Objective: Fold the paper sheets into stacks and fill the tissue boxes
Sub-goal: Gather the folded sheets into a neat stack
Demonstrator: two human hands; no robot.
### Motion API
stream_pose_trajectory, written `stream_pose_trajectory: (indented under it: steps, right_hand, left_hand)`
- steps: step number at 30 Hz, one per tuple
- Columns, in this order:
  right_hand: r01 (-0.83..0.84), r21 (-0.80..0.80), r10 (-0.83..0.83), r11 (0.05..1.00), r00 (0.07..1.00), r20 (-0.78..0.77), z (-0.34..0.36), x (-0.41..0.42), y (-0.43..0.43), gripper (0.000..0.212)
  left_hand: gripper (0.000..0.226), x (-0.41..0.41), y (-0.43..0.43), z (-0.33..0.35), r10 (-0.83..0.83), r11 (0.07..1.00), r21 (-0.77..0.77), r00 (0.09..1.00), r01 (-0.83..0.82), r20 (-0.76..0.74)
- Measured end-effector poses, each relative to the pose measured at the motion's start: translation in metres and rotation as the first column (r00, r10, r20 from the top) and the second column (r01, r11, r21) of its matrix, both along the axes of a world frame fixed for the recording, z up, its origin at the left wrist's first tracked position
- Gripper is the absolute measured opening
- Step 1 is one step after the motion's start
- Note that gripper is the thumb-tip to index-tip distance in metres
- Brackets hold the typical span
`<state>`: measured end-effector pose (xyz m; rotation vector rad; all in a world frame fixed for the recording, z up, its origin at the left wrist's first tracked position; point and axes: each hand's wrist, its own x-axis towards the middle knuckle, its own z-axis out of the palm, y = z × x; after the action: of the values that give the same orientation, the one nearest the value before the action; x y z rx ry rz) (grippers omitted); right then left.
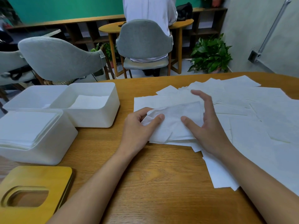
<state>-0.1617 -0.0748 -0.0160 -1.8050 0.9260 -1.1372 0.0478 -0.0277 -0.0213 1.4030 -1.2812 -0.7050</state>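
Three tissue boxes (103, 120) at the tabletop's (161, 175) left, near box (53, 147) brimful of folded sheets (27, 125), far right box (113, 101) with a short stack (89, 101), far left box (32, 96) with its inside mostly hidden; left hand's (139, 126) grip pinched on a crumpled sheet (174, 113), right hand's (208, 126) grip spread open, thumb on it.

Grey padded chair with wooden legs (144, 38), a person in white clothing (148, 8) seated in it, small round wooden table (111, 27) just beyond, leafy green potted plant (210, 55) to its right, second grey chair (59, 57) to its left, green wall (64, 8) behind it.
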Motion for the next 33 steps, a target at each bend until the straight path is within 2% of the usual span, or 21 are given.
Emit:
stream_pose_trajectory:
  steps: [3, 5, 7, 11, 15, 19, 22, 25, 27, 29, 33]
  right_hand:
    - [0.103, -0.054, -0.102, 0.993, 0.994, 0.026, 0.0, -0.004, -0.005, 0.059]
    - [0.157, -0.102, -0.157, 0.982, 0.988, 0.002, 0.001, -0.007, -0.009, 0.043]
    - [0.171, -0.116, -0.178, 0.978, 0.982, -0.055, 0.0, -0.011, -0.012, 0.025]
    - [0.1, 0.004, -0.098, 0.995, 0.985, -0.143, -0.003, -0.01, -0.01, 0.038]
    - [-0.067, 0.029, 0.072, 0.997, 0.969, -0.237, 0.005, -0.003, 0.003, 0.016]
    - [-0.09, 0.065, 0.106, 0.994, 0.944, -0.314, 0.001, 0.005, 0.014, 0.015]
    - [-0.031, 0.072, 0.046, 0.997, 0.975, -0.219, 0.002, 0.007, 0.012, 0.006]
    - [0.023, 0.16, -0.016, 0.987, 0.999, -0.044, 0.006, 0.0, 0.002, 0.007]
    - [0.025, 0.224, -0.026, 0.974, 1.0, 0.0, 0.008, -0.006, -0.003, 0.003]
    - [-0.026, 0.271, 0.02, 0.962, 0.999, 0.025, 0.008, -0.007, -0.004, 0.015]
    - [-0.155, 0.244, 0.156, 0.957, 0.988, 0.016, 0.011, -0.004, 0.002, 0.037]
  left_hand:
    - [0.037, 0.001, 0.001, 0.001, 0.029, 0.999, 0.021, 0.987, -0.032, 0.157]
    - [0.055, 0.002, 0.004, 0.002, 0.011, 0.999, 0.036, 0.967, -0.021, 0.253]
    - [0.062, 0.003, 0.004, 0.002, -0.031, 0.999, 0.018, 0.955, 0.027, 0.295]
    - [0.051, 0.002, 0.003, -0.001, 0.01, 0.991, -0.133, 0.95, 0.033, 0.313]
    - [0.046, -0.004, 0.006, 0.0, 0.064, 0.966, -0.259, 0.952, 0.016, 0.298]
    - [0.046, -0.009, 0.008, 0.001, 0.045, 0.951, -0.307, 0.964, 0.039, 0.262]
    - [0.044, -0.01, 0.011, 0.004, 0.05, 0.948, -0.317, 0.971, 0.027, 0.232]
    - [0.036, -0.006, 0.007, 0.006, 0.079, 0.956, -0.294, 0.982, -0.027, 0.169]
    - [0.033, -0.002, 0.004, 0.006, 0.049, 0.966, -0.259, 0.993, -0.02, 0.106]
    - [0.036, 0.002, 0.003, 0.006, -0.011, 0.976, -0.216, 0.997, 0.026, 0.072]
    - [0.045, 0.002, 0.007, 0.013, -0.121, 0.978, -0.148, 0.98, 0.145, 0.157]
